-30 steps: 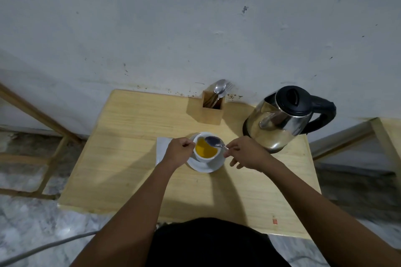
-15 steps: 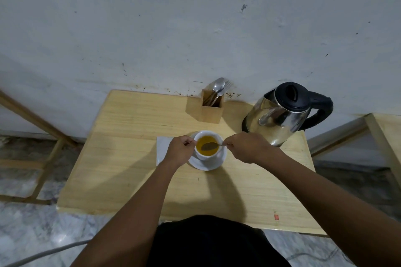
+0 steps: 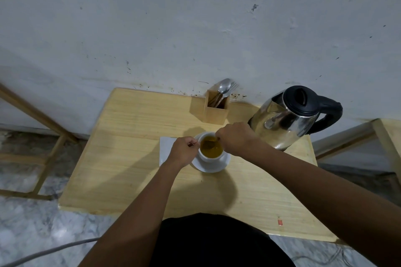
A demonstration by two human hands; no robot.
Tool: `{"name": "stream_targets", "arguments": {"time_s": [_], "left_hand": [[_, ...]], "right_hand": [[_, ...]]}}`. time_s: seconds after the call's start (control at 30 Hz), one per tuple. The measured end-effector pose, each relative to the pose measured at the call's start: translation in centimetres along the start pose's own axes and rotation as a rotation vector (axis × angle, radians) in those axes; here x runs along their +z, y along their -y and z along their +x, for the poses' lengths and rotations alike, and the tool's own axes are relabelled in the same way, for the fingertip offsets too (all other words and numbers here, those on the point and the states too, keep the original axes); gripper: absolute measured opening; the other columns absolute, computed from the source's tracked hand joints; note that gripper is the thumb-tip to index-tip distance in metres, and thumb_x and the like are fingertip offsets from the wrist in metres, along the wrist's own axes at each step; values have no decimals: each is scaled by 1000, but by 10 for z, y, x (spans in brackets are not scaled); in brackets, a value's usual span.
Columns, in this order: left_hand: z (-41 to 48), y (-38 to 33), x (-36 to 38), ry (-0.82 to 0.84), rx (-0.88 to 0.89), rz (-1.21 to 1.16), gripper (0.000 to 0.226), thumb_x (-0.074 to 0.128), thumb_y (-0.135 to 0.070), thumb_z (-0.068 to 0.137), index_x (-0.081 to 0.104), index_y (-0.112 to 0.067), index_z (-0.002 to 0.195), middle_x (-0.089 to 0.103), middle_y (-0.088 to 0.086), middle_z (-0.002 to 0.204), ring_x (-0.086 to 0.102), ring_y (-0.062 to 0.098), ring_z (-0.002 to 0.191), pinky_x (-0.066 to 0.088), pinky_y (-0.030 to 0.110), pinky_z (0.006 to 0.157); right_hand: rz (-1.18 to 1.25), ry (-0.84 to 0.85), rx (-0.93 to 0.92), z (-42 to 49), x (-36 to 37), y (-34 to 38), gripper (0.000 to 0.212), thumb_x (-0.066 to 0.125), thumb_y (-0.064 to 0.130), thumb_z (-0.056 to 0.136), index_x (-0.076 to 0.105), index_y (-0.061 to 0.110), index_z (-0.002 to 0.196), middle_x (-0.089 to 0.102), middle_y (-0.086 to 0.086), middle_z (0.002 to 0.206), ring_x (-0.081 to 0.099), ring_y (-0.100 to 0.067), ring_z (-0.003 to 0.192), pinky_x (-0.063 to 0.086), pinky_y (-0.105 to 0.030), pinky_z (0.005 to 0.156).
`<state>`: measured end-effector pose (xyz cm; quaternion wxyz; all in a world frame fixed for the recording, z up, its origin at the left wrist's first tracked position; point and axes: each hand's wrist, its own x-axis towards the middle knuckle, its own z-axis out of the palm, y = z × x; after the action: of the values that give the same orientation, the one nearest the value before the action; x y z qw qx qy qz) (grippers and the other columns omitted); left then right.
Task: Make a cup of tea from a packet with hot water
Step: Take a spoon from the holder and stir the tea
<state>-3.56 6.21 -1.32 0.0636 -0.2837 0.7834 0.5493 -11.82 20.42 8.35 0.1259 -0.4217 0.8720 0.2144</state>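
A white cup point(image 3: 208, 157) full of amber tea stands on a white saucer point(image 3: 217, 166) in the middle of the wooden table point(image 3: 130, 158). My left hand point(image 3: 183, 151) grips the cup at its left side, where the handle is hidden. My right hand point(image 3: 237, 136) hovers over the cup's right rim and pinches a spoon point(image 3: 210, 143) whose bowl is dipped in the tea. A steel kettle point(image 3: 286, 119) with a black lid and handle sits at the back right, just behind my right hand.
A wooden cutlery holder point(image 3: 217, 108) with a spoon and fork stands against the wall behind the cup. A white napkin point(image 3: 166, 147) lies left of the saucer, partly under my left hand. Marble floor and wooden frames flank the table.
My right hand has moved left and forward over the cup, and the spoon has gone from above the rim down into the tea. My left hand stays on the cup.
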Motion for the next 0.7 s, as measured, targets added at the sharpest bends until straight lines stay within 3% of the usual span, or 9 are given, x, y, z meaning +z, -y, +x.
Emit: {"name": "stream_targets", "arguments": {"time_s": [0.1, 0.23, 0.3, 0.4, 0.47, 0.6, 0.7], "left_hand": [[1, 2, -1, 5, 7, 1, 17, 60, -21, 90, 71, -9, 95, 68, 2, 90, 60, 15, 85, 42, 20, 65], [3, 5, -2, 10, 9, 3, 18, 60, -23, 90, 72, -11, 97, 69, 3, 91, 62, 16, 86, 42, 23, 69], [3, 4, -2, 14, 8, 1, 19, 59, -23, 91, 72, -11, 97, 69, 2, 91, 63, 17, 87, 43, 23, 72], [4, 4, -1, 15, 3, 1, 18, 58, -22, 91, 72, -11, 98, 69, 2, 90, 63, 18, 88, 43, 26, 74], [4, 3, -1, 20, -7, 14, 18, 58, -20, 91, 72, -11, 100, 68, 2, 89, 61, 17, 86, 42, 25, 73], [4, 2, -2, 20, -7, 11, 17, 59, -20, 91, 72, -10, 96, 67, 3, 86, 59, 16, 81, 41, 22, 62], [4, 3, -2, 16, -3, 7, 17, 59, -21, 91, 71, -10, 95, 67, 2, 87, 59, 16, 83, 41, 22, 65]], "right_hand": [[-3, 21, 31, 3, -6, -2, 9, 49, 14, 93, 52, 17, 85, 41, 2, 63, 40, -16, 52, 38, -29, 55], [2, 40, 18, 2, -8, -4, 27, 50, 16, 94, 37, 17, 71, 39, 2, 62, 42, -15, 54, 39, -30, 57], [7, 67, 6, 0, -8, -3, 21, 51, 18, 93, 40, 17, 74, 40, 3, 63, 48, -18, 61, 39, -30, 59], [45, 72, -16, -1, -8, 5, 9, 51, 22, 92, 51, 16, 84, 44, 3, 65, 44, -14, 55, 37, -29, 56], [73, 33, -12, -2, -7, 10, 12, 50, 22, 93, 60, 15, 92, 49, 3, 69, 44, -14, 54, 38, -29, 56], [91, 4, 21, 1, -10, 12, 15, 49, 20, 95, 61, 14, 103, 57, -3, 84, 49, -20, 67, 40, -31, 60], [93, 11, 54, 1, -11, 8, 14, 49, 17, 95, 60, 13, 103, 53, -3, 82, 50, -20, 69, 41, -31, 60]]}}
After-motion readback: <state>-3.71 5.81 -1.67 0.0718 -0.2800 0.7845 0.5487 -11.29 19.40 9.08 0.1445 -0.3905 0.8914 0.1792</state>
